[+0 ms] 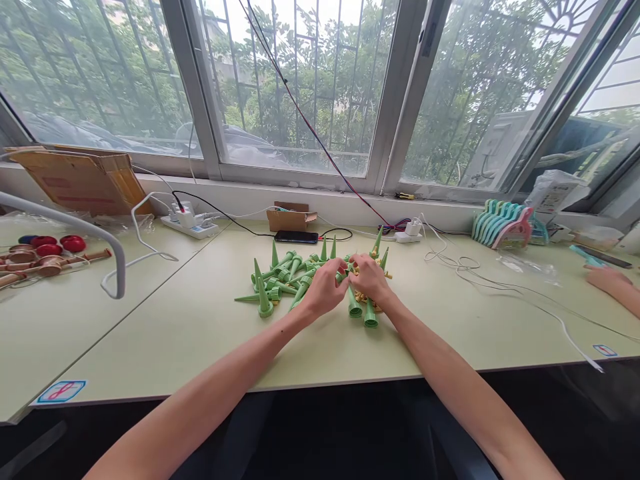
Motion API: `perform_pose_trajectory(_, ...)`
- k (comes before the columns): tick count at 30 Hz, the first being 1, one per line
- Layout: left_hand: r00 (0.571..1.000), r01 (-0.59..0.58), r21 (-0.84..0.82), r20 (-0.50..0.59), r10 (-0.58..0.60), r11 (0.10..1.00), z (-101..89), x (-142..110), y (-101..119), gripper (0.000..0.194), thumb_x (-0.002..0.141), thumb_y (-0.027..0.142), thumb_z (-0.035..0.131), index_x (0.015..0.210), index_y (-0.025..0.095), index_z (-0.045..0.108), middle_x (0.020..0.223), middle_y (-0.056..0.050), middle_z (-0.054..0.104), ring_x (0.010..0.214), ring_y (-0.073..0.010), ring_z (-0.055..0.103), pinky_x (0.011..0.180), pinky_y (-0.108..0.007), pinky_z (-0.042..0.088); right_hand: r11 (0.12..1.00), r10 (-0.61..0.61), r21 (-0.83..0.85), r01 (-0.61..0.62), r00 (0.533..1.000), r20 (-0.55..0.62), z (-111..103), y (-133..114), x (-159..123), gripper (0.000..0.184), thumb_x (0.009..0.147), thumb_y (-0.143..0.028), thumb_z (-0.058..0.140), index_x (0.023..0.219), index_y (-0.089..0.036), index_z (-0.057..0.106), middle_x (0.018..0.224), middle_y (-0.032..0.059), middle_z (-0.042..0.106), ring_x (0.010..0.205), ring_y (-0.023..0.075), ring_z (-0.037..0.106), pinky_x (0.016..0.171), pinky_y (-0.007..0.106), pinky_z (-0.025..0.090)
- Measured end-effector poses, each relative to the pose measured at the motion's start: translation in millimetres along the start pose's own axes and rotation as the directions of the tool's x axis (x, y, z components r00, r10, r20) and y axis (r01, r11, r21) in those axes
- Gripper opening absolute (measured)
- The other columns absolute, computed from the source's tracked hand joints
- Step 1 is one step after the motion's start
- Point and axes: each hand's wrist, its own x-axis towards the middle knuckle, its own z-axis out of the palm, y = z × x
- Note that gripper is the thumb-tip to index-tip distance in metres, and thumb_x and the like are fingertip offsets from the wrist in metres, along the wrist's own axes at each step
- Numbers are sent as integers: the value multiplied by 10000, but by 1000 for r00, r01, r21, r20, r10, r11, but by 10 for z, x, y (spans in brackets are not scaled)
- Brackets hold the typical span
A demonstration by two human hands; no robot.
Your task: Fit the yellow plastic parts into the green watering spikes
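A heap of green cone-shaped plastic spikes (pixel 280 283) lies in the middle of the pale green table (pixel 200 333), with small yellow parts (pixel 373 303) beside it. My left hand (pixel 325 288) is curled over the right side of the heap, fingers closed around a green spike. My right hand (pixel 367 277) meets it from the right, fingers pinched at the same spot; what it pinches is too small to name. Two upright green spikes (pixel 363 310) stand just below my right hand.
Behind the heap lie a black phone (pixel 296 237), a small cardboard box (pixel 290 217) and a power strip (pixel 190 223) with cables. Wooden toys with red balls (pixel 45 253) sit at left. Pastel hangers (pixel 503 223) and another person's hand (pixel 607 280) are at right.
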Motion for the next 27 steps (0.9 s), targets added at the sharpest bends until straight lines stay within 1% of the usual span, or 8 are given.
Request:
perform_pose_trajectory(4, 1000, -2, 0, 3, 2, 1000, 7, -4, -6, 121, 827, 180, 576, 945, 181, 546, 938, -45, 640, 627, -110, 519, 608, -261, 425, 1000, 2, 21, -1, 1000, -23, -12, -17, 3, 206, 801, -179, 548, 987, -185, 635, 938, 68, 614, 766, 178, 559, 655, 268, 390)
perform_pose_trajectory(8, 1000, -5, -10, 4, 5, 1000, 8, -1, -14, 117, 831, 189, 577, 945, 180, 550, 936, -50, 639, 615, -106, 517, 587, -254, 419, 999, 18, 46, -16, 999, -41, -36, -29, 8, 184, 814, -157, 522, 962, -183, 629, 878, 54, 617, 754, 171, 555, 643, 260, 374)
perform_pose_trajectory(15, 1000, 8, -7, 21, -8, 1000, 4, -9, -8, 125, 831, 190, 575, 952, 175, 546, 943, -45, 638, 593, -96, 487, 598, -255, 413, 998, 57, 31, -57, 998, -9, -23, 3, 5, 212, 810, -187, 553, 1014, -176, 610, 907, 61, 622, 742, 170, 547, 609, 258, 346)
perform_pose_trajectory(22, 1000, -16, -9, 15, 17, 1000, 10, -12, -18, 118, 828, 182, 570, 943, 178, 546, 936, -46, 641, 600, -101, 495, 617, -264, 421, 996, 77, 39, -77, 997, -3, 10, 24, 18, 134, 815, -210, 588, 943, -172, 601, 871, 51, 633, 729, 162, 553, 605, 255, 344)
perform_pose_trajectory(24, 1000, -17, -3, 14, 17, 1000, 8, -12, -19, 117, 828, 185, 569, 943, 178, 547, 939, -47, 643, 606, -104, 497, 631, -271, 425, 995, 86, 42, -86, 996, -2, 15, 19, 19, 139, 819, -223, 597, 948, -173, 594, 861, 48, 635, 717, 163, 558, 599, 256, 345)
perform_pose_trajectory(27, 1000, -12, -1, 17, 12, 1000, 5, -11, -18, 105, 832, 192, 563, 935, 177, 547, 939, -46, 643, 609, -105, 497, 633, -271, 424, 994, 96, 53, -95, 995, -13, 23, 9, 17, 197, 842, -272, 602, 1008, -168, 579, 864, 53, 643, 711, 169, 573, 604, 263, 355)
